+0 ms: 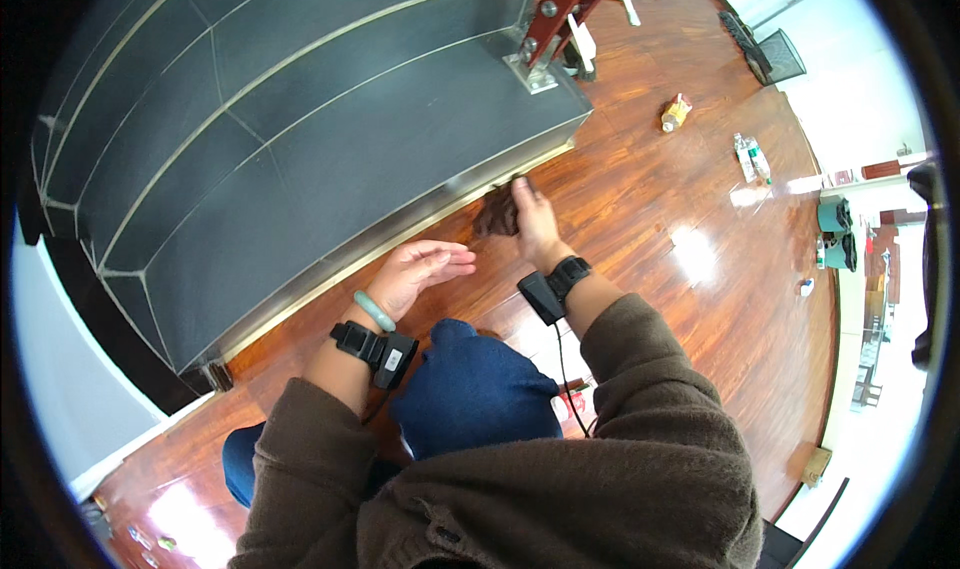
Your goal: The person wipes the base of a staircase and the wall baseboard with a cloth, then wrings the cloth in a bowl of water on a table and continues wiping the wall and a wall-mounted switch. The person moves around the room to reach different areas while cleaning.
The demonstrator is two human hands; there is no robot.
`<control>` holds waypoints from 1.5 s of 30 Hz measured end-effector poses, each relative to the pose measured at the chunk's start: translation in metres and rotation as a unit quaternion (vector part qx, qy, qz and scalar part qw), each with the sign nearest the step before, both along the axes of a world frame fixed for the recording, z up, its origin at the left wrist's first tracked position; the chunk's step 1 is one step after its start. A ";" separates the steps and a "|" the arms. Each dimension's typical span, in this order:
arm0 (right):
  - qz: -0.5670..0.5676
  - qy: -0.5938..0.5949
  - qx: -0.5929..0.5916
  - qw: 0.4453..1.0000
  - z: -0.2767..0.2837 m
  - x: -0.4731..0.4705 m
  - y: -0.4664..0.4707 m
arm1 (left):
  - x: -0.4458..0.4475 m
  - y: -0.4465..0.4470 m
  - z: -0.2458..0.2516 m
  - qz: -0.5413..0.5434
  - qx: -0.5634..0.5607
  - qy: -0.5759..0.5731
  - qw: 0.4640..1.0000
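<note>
My right hand (534, 220) grips a dark brown cloth (498, 211) beside the lowest step's edge, above the reddish-brown wood floor (645, 299). The cloth hangs to the left of the thumb, close to the brass-coloured strip (420, 229) along the step's foot. My left hand (420, 270) is held to the left of it with nothing in it, fingers extended and close together, thumb apart. A pale green bangle (374, 311) and a black strapped device (375, 353) are on the left wrist; a similar device (551, 290) with a cable is on the right.
Dark grey tiled steps (360, 149) rise ahead and to the left. A dark red metal post (551, 25) is bolted to the lowest step. On the floor at the right lie a yellow-labelled bottle (676, 113) and clear plastic bottles (752, 158). A mesh basket (781, 57) is by the wall.
</note>
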State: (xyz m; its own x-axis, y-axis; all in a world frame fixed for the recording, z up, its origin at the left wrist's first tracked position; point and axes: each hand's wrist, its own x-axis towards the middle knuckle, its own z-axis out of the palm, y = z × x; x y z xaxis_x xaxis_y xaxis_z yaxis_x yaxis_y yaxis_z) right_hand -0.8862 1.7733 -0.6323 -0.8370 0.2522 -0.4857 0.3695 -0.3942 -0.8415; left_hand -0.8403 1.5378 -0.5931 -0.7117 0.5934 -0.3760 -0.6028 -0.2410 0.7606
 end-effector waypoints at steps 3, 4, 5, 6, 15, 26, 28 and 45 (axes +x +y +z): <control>-0.111 0.171 0.095 0.974 0.025 -0.036 0.050 | -0.013 0.007 -0.012 0.091 -0.154 0.076 0.981; -0.112 0.284 0.129 0.943 0.037 -0.048 0.062 | -0.016 0.009 -0.017 0.139 -0.208 0.071 0.966; -0.127 0.341 0.166 0.917 0.050 -0.072 0.071 | -0.017 0.009 -0.023 0.178 -0.256 0.066 0.948; -0.102 0.375 0.143 0.910 0.062 -0.091 0.079 | -0.018 0.009 -0.029 0.183 -0.245 0.065 0.950; 0.072 0.177 0.530 0.827 0.077 -0.228 0.119 | -0.009 -0.005 -0.056 0.171 -0.314 0.061 0.932; -0.208 0.208 0.025 0.955 0.021 -0.160 0.128 | -0.034 0.001 -0.039 0.097 -0.609 0.374 0.693; -0.287 0.190 0.050 0.938 0.007 -0.152 0.132 | -0.047 0.005 -0.039 0.000 -0.686 0.387 0.616; -0.370 0.185 -0.188 0.891 -0.012 -0.206 0.073 | -0.077 0.018 -0.039 -0.183 -0.762 0.282 0.553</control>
